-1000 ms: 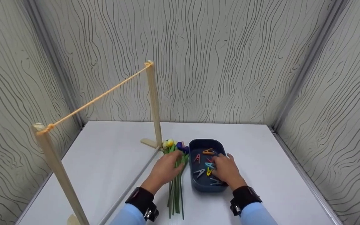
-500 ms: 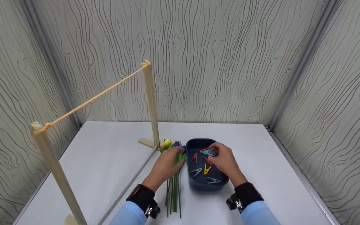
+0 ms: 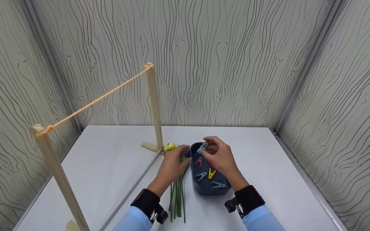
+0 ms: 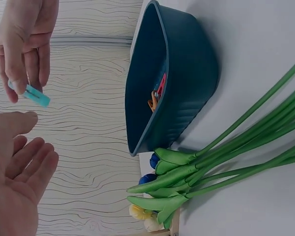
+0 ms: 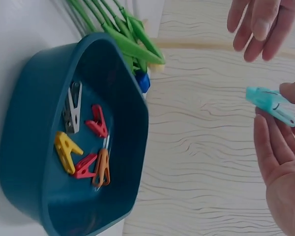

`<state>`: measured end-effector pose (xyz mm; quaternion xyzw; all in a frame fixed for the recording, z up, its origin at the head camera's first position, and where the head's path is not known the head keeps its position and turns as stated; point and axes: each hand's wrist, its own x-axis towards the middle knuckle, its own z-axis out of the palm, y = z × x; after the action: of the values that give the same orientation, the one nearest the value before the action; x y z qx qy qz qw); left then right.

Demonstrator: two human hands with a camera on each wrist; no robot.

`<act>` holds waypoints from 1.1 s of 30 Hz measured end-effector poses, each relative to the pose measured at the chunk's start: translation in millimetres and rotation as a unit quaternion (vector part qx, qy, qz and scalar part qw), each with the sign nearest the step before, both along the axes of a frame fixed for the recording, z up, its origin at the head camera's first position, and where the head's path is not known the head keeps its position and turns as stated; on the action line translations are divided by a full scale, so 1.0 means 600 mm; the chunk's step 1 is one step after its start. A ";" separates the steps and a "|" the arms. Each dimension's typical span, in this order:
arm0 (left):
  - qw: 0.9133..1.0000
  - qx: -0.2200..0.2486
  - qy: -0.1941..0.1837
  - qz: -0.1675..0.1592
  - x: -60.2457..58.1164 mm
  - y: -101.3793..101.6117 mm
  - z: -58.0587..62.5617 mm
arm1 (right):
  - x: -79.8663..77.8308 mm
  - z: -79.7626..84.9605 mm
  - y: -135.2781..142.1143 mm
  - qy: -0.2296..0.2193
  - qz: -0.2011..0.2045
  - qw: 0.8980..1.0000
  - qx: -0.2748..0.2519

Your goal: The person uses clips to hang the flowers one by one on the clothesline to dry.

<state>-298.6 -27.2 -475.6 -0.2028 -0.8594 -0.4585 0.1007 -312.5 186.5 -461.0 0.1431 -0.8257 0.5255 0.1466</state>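
Observation:
Between the thumb and fingers of my right hand [image 3: 219, 155] is a light-blue clothespin [image 5: 270, 104], held above the dark blue bin [image 5: 27, 137]. My left hand [image 3: 171, 166] hangs over the bunch of artificial tulips [image 4: 187, 172] with its fingers relaxed and nothing in them. Its fingertips point toward the clothespin, a small gap away in both wrist views. Inside the bin lie several more clothespins, among them a yellow one [image 5: 66, 151], an orange one [image 5: 103, 167] and a grey one [image 5: 73, 107]. In the head view the left hand partly hides the flower heads.
At the left stands a wooden frame, with a near post [image 3: 61, 179] and a far post [image 3: 154, 109]. An orange cord [image 3: 100, 98] is strung between their tops. A pale bar [image 3: 130, 189] runs along the white table [image 3: 268, 166] between the posts.
My right hand has lifted the light-blue clothespin out of the bin and brought it up and left, toward my left hand. The left hand has barely moved.

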 end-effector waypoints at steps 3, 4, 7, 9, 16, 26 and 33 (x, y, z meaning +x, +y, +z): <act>1.000 0.011 0.000 -0.002 0.001 0.002 0.006 | 0.003 0.007 -0.008 0.010 0.004 1.000 -0.014; 1.000 0.016 -0.001 -0.003 0.001 0.002 0.007 | 0.004 0.009 -0.010 0.011 0.006 1.000 -0.017; 0.999 0.032 0.000 -0.003 0.001 0.003 0.010 | 0.005 0.013 -0.016 0.012 0.016 1.000 -0.024; 0.999 0.038 0.001 -0.002 0.000 0.003 0.010 | 0.005 0.014 -0.019 0.010 0.022 0.999 -0.026; 0.999 0.044 0.021 0.010 -0.002 0.009 0.007 | 0.007 0.012 -0.032 -0.014 0.045 0.998 -0.052; 0.997 0.075 0.012 0.014 0.000 0.009 0.006 | 0.012 0.009 -0.045 -0.044 0.073 0.995 -0.046; 0.994 0.107 -0.011 0.010 0.002 0.002 0.010 | 0.013 -0.003 -0.047 -0.056 0.055 0.994 -0.077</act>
<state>-297.6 -26.3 -469.4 -0.1776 -0.8085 -0.5488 0.1167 -304.6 158.0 -462.8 0.1472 -0.7807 0.6018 0.0817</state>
